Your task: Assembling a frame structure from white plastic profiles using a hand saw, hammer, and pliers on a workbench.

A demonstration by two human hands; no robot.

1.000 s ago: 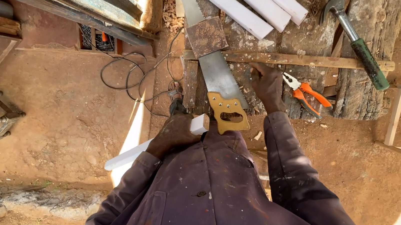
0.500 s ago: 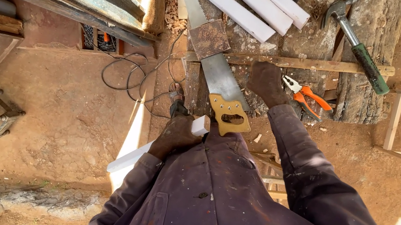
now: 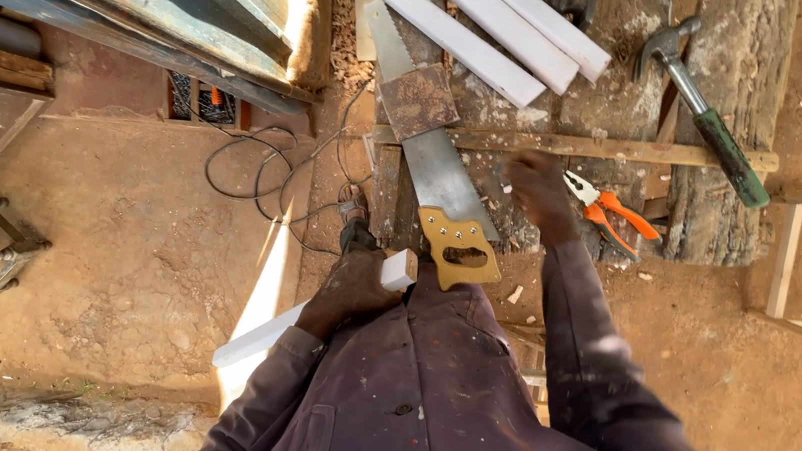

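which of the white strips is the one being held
The white strip at the person's waist, gripped by the left hand; the other white strips lie untouched on the bench above.

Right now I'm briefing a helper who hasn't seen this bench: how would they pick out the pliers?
Start at the rough wooden bench at the top of the view, where a handsaw lies. Just right of the saw is the person's right hand, and the pliers lie beside it. They alone have orange handles; the nearby hammer has a green grip.
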